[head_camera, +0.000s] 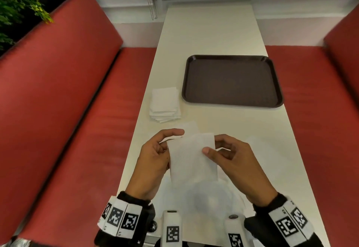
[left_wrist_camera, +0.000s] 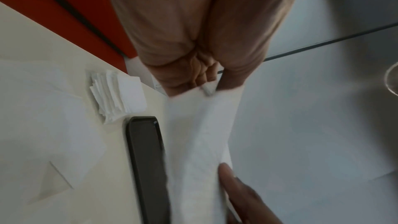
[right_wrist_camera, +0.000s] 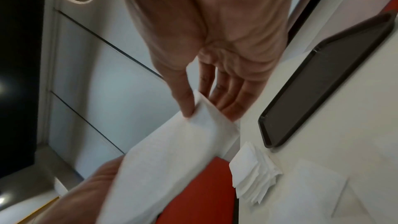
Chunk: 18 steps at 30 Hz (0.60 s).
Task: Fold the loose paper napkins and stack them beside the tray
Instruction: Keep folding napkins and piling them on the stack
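Note:
A white paper napkin [head_camera: 192, 159] hangs in the air above the near end of the table, held between both hands. My left hand [head_camera: 155, 153] pinches its left top corner, and my right hand [head_camera: 227, 153] pinches its right edge between thumb and fingers. The same napkin [left_wrist_camera: 200, 142] [right_wrist_camera: 172, 156] shows in both wrist views. A stack of folded napkins [head_camera: 165, 105] [left_wrist_camera: 118, 94] [right_wrist_camera: 254, 176] lies just left of the dark brown tray [head_camera: 232, 81]. More loose napkins [head_camera: 204, 198] lie flat on the table under my hands.
The cream table [head_camera: 209, 33] is long and narrow, with red bench seats [head_camera: 77, 110] on both sides. Another loose napkin [head_camera: 262, 145] lies flat at the right of my hands. A green plant [head_camera: 19, 4] stands at the far left.

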Each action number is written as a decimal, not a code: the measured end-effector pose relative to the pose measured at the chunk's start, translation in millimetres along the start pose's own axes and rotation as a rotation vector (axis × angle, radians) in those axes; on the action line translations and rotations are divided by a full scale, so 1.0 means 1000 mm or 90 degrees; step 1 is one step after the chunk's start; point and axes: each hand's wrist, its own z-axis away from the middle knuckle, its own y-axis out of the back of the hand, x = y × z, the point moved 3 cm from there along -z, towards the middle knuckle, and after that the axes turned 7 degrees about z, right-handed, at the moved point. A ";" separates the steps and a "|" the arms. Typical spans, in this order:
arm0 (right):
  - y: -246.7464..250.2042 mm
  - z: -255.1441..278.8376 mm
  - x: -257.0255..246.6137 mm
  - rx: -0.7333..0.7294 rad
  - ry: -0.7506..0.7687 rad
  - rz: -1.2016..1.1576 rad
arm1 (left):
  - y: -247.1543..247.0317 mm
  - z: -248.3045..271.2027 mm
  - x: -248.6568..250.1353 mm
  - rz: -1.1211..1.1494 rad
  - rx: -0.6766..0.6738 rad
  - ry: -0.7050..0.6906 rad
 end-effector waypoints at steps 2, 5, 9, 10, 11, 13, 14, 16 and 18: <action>-0.004 -0.008 0.002 0.036 -0.001 -0.038 | 0.009 -0.005 0.001 0.022 0.017 0.027; -0.012 -0.026 0.003 0.072 -0.016 -0.052 | 0.031 -0.017 -0.003 0.085 0.068 0.087; -0.028 -0.053 0.005 0.099 -0.038 -0.045 | 0.059 -0.039 -0.005 -0.070 0.067 0.072; -0.033 -0.060 0.005 0.107 -0.042 -0.051 | 0.066 -0.047 -0.004 -0.116 0.078 0.058; -0.038 -0.068 0.007 0.118 -0.049 -0.060 | 0.074 -0.058 -0.003 -0.143 0.092 0.044; -0.048 -0.085 0.015 0.144 -0.075 -0.060 | 0.089 -0.082 0.002 -0.163 0.109 0.023; -0.053 -0.094 0.023 0.150 -0.083 -0.032 | 0.096 -0.096 0.006 -0.166 0.115 0.015; -0.066 -0.108 0.045 0.139 -0.082 0.095 | 0.109 -0.127 0.014 -0.176 0.122 -0.002; -0.081 -0.117 0.070 0.103 -0.045 0.270 | 0.118 -0.157 0.022 -0.190 0.124 -0.014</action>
